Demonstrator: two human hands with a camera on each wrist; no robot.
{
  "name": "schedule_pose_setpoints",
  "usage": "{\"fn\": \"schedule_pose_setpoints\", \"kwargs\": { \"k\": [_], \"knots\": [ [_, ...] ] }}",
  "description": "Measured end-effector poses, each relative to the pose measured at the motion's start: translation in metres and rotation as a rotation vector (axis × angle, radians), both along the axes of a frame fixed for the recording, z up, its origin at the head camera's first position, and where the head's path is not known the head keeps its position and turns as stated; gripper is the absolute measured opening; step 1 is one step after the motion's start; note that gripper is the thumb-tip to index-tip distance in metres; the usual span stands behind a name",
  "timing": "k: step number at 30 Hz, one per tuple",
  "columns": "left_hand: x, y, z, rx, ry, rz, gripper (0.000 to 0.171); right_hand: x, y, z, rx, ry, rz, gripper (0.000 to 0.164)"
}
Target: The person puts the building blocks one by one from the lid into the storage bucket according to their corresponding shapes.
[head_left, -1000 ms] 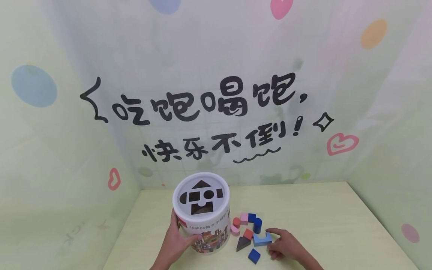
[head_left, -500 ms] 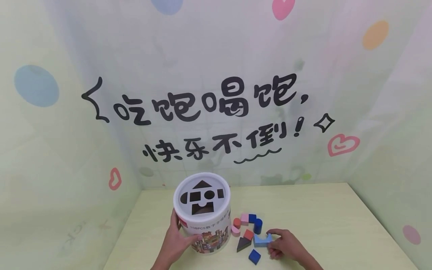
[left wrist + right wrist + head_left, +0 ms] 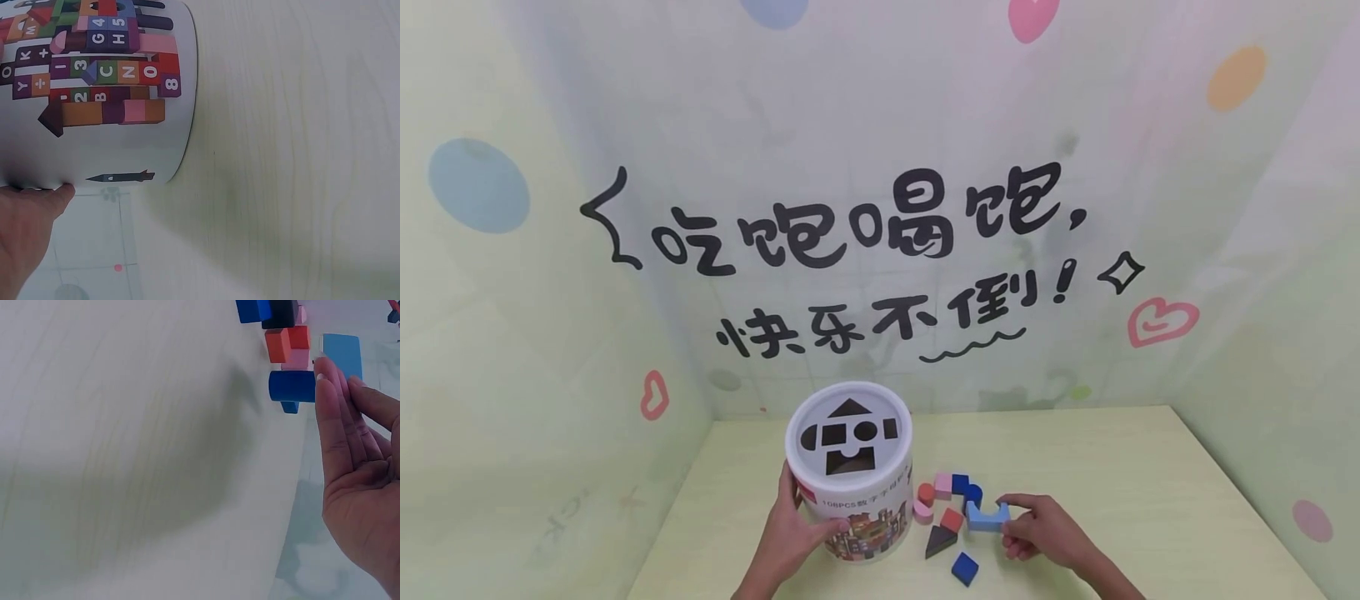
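Note:
A white toy-block bucket (image 3: pixel 850 533) stands upright on the table, its lid (image 3: pixel 887 471) cut with shaped holes. My left hand (image 3: pixel 786 537) grips the bucket's side, thumb at the front; the left wrist view shows its printed wall (image 3: pixel 125 150). Between thumb and fingers, my right hand (image 3: pixel 1048 533) pinches the right end of a light blue arch block (image 3: pixel 987 520), notch upward. That block hangs above the table, partly covering a blue cylinder (image 3: pixel 975 491) behind it. In the right wrist view the fingers hide part of the arch block (image 3: pixel 342 353).
Several loose blocks lie right of the bucket: a pink block (image 3: pixel 943 486), an orange cylinder (image 3: pixel 927 493), a red block (image 3: pixel 952 520), a dark triangle (image 3: pixel 941 542) and a blue cube (image 3: pixel 966 569). Printed sheets wall the table (image 3: pixel 1135 483) at the back and sides.
The right hand has lifted the light blue arch block off the table, and it now overlaps the blue cylinder in view. Left hand and bucket stay put.

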State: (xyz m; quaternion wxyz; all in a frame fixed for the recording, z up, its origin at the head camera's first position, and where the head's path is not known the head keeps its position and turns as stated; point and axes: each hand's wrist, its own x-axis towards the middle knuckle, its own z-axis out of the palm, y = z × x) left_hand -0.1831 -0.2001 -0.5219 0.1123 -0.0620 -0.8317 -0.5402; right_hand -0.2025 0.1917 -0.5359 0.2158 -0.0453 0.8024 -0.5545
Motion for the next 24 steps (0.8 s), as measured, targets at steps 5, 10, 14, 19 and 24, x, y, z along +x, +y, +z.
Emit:
{"fn": "schedule_pose_setpoints", "kwargs": {
  "k": [5, 10, 14, 19, 24],
  "knots": [
    [-0.001, 0.0, 0.001, 0.004, 0.0, -0.007, 0.128, 0.0, -0.005, 0.013, -0.051, 0.019, 0.026, 0.047],
    [0.0, -0.001, 0.003, 0.009, 0.001, -0.012, 0.128, 0.003, -0.011, 0.026, -0.104, 0.032, 0.056, 0.051],
    [0.0, 0.0, 0.004, 0.021, 0.009, -0.02, 0.127, 0.006, -0.017, 0.037, -0.116, 0.036, 0.079, 0.053],
    [0.001, 0.0, 0.005, 0.029, 0.012, -0.03, 0.127, 0.007, -0.025, 0.049, -0.113, 0.046, 0.118, 0.055],
    [0.0, 0.0, 0.004, 0.015, 0.006, -0.023, 0.128, 0.008, -0.032, 0.063, -0.104, 0.066, 0.159, 0.053]
  ]
}}
